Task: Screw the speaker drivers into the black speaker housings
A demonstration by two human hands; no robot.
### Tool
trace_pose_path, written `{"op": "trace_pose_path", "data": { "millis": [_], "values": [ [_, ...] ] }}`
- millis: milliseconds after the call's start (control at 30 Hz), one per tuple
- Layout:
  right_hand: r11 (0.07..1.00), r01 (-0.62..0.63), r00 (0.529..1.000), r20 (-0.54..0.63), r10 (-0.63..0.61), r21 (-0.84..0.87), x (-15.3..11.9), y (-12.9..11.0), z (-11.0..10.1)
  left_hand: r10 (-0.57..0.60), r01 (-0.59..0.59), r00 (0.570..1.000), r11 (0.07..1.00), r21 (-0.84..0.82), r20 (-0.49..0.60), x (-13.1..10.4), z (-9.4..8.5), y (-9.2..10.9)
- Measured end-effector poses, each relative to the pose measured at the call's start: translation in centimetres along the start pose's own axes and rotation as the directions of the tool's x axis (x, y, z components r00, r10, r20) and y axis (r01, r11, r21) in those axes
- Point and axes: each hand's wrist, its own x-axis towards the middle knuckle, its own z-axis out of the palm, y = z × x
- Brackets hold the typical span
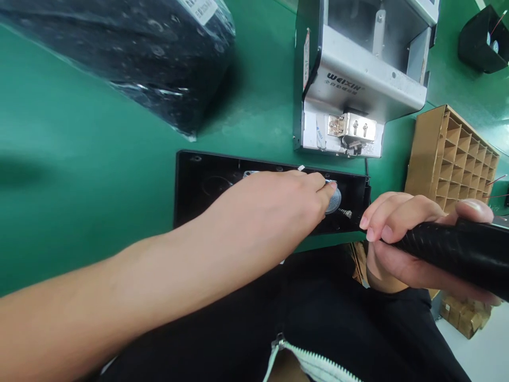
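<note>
A long, open black plastic housing [191, 207] lies on the green table. My left hand [286, 199] reaches into it, fingers bent and pressed together, gripping a round grey metal part that looks like a speaker [334, 201]. The palm side and most fingertips are hidden. My right hand [405, 228] wraps around a black electric screwdriver [453, 249], held nearly level with its front end towards the housing. Close to that end, inside the housing, is a small silvery coiled or threaded piece [345, 213]; whether it touches the screwdriver is unclear.
Behind the housing stands a silver WEIXIN screw feeder [358, 79]. A plastic-wrapped black bundle [159, 58] lies at upper left on the green table [79, 138]. To the right are a divided cardboard box [449, 154] and another black housing [483, 42].
</note>
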Motion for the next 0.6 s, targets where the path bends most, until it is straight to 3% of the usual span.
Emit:
{"op": "trace_pose_path", "data": {
  "millis": [200,400,600],
  "values": [
    [0.993,-0.038,0.999,0.000,0.038,0.112,-0.1,-0.3,0.0,0.041,-0.050,0.993,0.995,0.081,0.110,0.6,-1.8,0.3],
    [0.966,0.120,0.993,-0.048,-0.112,0.229,0.3,1.1,0.5,0.059,-0.064,0.997,0.995,0.080,0.057,0.7,-2.1,0.5],
    [0.992,-0.052,0.999,0.018,0.050,0.114,1.0,-1.0,-1.0,0.050,-0.072,0.989,0.985,0.158,0.137,1.0,-2.5,0.8]
  ]
}}
